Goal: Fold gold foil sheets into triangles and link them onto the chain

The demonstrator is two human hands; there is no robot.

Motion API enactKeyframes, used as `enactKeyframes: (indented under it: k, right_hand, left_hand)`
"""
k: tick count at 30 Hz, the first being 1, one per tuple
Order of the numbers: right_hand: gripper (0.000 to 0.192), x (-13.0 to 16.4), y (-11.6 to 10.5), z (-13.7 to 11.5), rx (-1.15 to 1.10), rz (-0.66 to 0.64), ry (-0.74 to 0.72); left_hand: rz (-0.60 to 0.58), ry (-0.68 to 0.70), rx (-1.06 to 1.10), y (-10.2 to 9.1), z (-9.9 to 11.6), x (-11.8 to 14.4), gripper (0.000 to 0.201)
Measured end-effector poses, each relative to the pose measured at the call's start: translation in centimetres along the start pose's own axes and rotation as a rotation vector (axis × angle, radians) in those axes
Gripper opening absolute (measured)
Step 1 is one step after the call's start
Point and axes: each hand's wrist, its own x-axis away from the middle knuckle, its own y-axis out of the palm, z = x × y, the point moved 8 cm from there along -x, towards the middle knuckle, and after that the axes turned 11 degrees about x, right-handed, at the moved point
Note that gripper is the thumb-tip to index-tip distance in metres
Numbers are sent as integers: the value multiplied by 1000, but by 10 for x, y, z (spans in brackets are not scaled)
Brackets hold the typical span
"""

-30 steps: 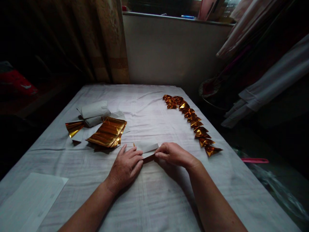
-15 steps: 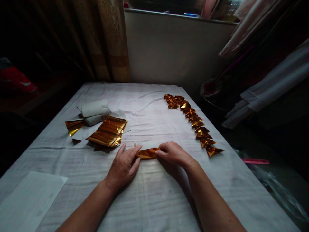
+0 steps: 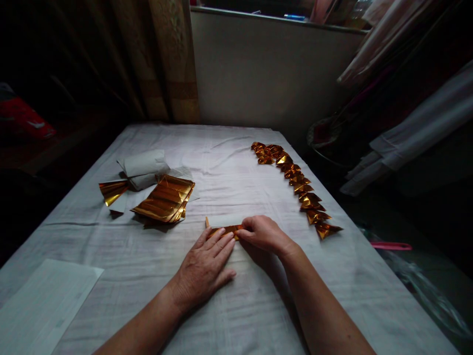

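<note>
Two hands work one gold foil strip (image 3: pixel 223 230) on the white cloth (image 3: pixel 258 305): the left hand (image 3: pixel 205 268) presses it flat, open-palmed, the right hand (image 3: pixel 264 234) apparently pinches its end, and the next fold needs firm creasing.

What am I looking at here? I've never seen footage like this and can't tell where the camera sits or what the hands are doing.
The camera is worn on a person's head and looks forward and down, so you see their own two bare arms reaching out over a table covered with a white cloth. The left hand lies flat, fingers pressing on a small folded strip of gold foil paper. The right hand pinches the strip's other end. Left of them lies a stack of gold foil sheets beside some white paper. On the right runs a row of folded gold pieces. A white sheet lies near the bottom left corner.
</note>
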Motion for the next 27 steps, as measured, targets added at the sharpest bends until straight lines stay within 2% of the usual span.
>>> enactKeyframes:
  k: [6,16,27]
  right_hand:
    - [26,-2,1,0,16,-2,-2]
    - [23,0,-2,-1,-3,-3,31]
    - [10,2,0,5,-47,26,67]
  left_hand:
    - [-77,-26,11,8,-4,2,62]
    - [-133,-89,84,14,-11,4,63]
    - [-118,-119,129,10,-10,2,59]
